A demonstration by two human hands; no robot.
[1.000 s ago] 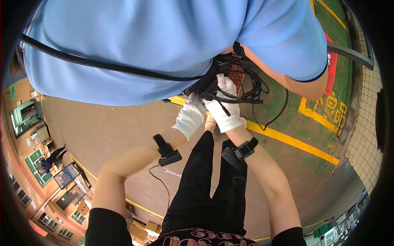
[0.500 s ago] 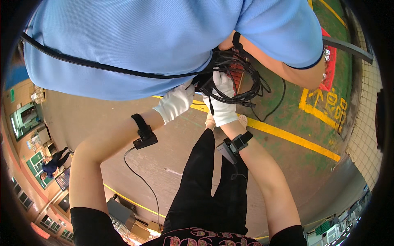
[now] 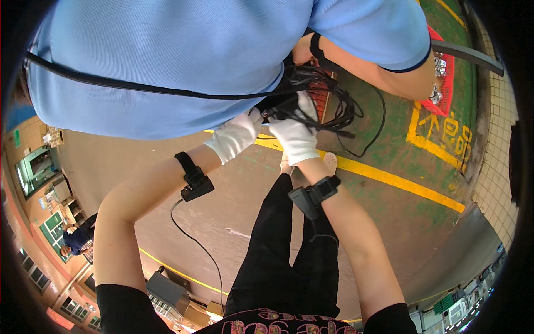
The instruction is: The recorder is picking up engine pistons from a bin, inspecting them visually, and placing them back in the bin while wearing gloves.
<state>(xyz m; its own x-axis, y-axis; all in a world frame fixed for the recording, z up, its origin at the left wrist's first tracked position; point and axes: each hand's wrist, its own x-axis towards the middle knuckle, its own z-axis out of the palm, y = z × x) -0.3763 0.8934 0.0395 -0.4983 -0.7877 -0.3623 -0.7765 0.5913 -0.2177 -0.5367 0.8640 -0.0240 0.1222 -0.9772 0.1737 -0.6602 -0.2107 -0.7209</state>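
Observation:
My left hand [image 3: 236,135], in a white glove, is closed with its fingertips against the waist of the person in a blue shirt [image 3: 167,67]. What it pinches beside the dark gear there is too small to tell. Close to its right, my right hand [image 3: 295,133], gloved too, is closed around part of a coiled bundle of black cables [image 3: 346,114]. The loops spread out to the right of that hand, and one loose strand hangs further right. Dark gear at the person's waist partly hides my right fingers.
A red basket [image 3: 448,83] with shiny metal parts stands at the upper right, near the person's bent arm. Yellow lines [image 3: 400,185] cross the green and brown floor. A black strap [image 3: 139,89] runs over the blue shirt. Another person [image 3: 78,240] is far left.
My right hand has shifted slightly left and tilted, and the cable bundle has moved with it. The person in blue has moved a little left, showing more of the red basket.

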